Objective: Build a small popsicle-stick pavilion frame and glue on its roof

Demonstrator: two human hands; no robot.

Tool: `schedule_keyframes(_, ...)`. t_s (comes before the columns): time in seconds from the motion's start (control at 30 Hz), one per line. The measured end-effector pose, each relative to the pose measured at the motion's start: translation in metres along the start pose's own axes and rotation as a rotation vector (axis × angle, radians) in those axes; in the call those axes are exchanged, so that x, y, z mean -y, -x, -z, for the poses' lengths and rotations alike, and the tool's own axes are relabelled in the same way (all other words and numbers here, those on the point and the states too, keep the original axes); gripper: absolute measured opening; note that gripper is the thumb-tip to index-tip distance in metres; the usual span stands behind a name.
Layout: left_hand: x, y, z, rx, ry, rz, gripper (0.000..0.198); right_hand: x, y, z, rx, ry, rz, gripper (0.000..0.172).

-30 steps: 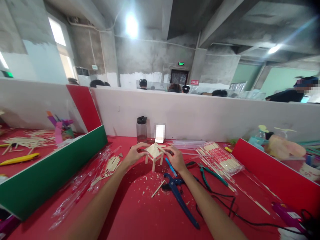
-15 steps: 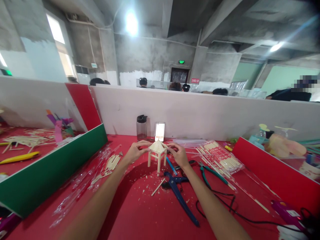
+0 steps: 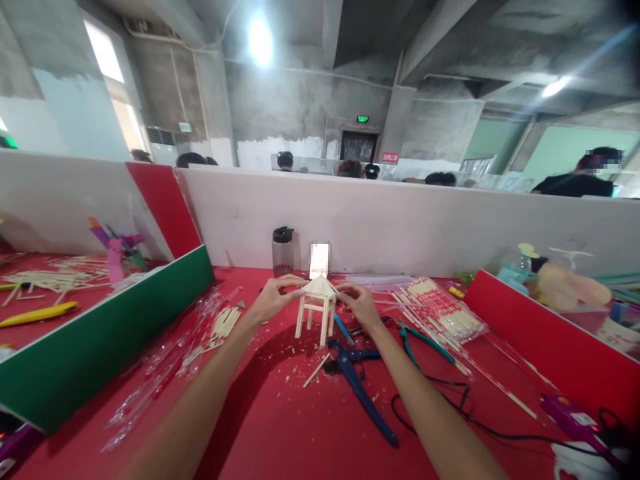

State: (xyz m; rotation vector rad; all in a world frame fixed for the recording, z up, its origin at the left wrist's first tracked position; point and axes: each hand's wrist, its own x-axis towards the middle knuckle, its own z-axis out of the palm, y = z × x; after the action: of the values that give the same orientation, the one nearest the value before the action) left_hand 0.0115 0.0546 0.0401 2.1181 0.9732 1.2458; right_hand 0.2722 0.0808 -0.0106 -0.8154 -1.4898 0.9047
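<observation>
A small pavilion model of pale wooden sticks [image 3: 319, 303], with a pointed roof on several legs, is upright in front of me. My left hand [image 3: 274, 298] pinches the left edge of its roof, and my right hand [image 3: 359, 305] has fingertips on the right edge. Below my right hand lie a blue-handled cutter [image 3: 357, 383] and a thin blue stick [image 3: 344, 329]. One loose wooden stick [image 3: 317, 371] rests among shavings beside the cutter. Whether the legs touch the table is hard to make out.
Green-handled pliers [image 3: 430, 345] and bundled sticks in plastic [image 3: 443, 310] lie to the right, near a purple glue gun [image 3: 573, 420] with a black cable. Short sticks [image 3: 227, 325] lie left. A bottle [image 3: 283, 253] stands at the back. Green [image 3: 115, 340] and red [image 3: 555, 340] dividers flank the table.
The pavilion model has turned a little between my hands, showing a different roof face and leg arrangement. Both hands keep to the roof edges. The view has shifted slightly.
</observation>
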Motion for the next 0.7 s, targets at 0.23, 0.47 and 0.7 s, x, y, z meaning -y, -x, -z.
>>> schedule_keyframes(0.23, 0.0, -0.001, -0.002, -0.037, -0.019, -0.004, 0.038, 0.009, -0.001, -0.004, -0.008, 0.062, 0.07, 0.018)
schedule_keyframes(0.47, 0.027, -0.001, -0.008, -0.087, -0.047, -0.001, 0.044, 0.019, 0.001, -0.01, -0.056, 0.152, 0.207, 0.017)
schedule_keyframes(0.7, 0.047, 0.002, -0.01, -0.094, -0.023, -0.007, 0.042, 0.017, 0.009, -0.016, -0.014, 0.308, 0.357, 0.01)
